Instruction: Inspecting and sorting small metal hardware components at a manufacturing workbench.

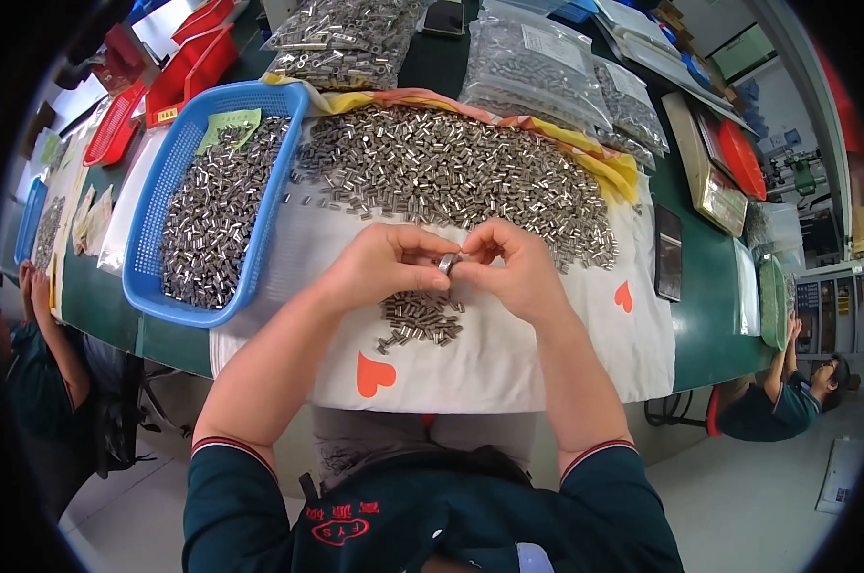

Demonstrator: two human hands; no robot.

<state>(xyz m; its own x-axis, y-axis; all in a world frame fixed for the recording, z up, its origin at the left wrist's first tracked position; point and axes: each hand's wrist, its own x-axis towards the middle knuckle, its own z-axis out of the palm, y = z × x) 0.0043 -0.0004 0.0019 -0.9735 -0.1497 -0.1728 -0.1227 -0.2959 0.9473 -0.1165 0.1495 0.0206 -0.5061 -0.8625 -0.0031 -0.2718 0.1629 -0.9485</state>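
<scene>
My left hand (387,265) pinches a short shiny metal ring (447,264) between thumb and fingertips, over the white cloth (508,353). From the other side my right hand (510,268) meets it, thumb and forefinger closed at the ring's edge; whether they also hold a smaller piece is too small to tell. Just below both hands lies a small pile of metal cylinders (422,318). Beyond them spreads a large heap of similar small metal cylinders (470,172).
A blue plastic basket (138,244) of darker metal cylinders stands at the left. Bags of metal parts (532,67) lie at the back. A dark phone (669,253) rests at the right. People sit at both sides, one in a dark shirt (771,411) at the right.
</scene>
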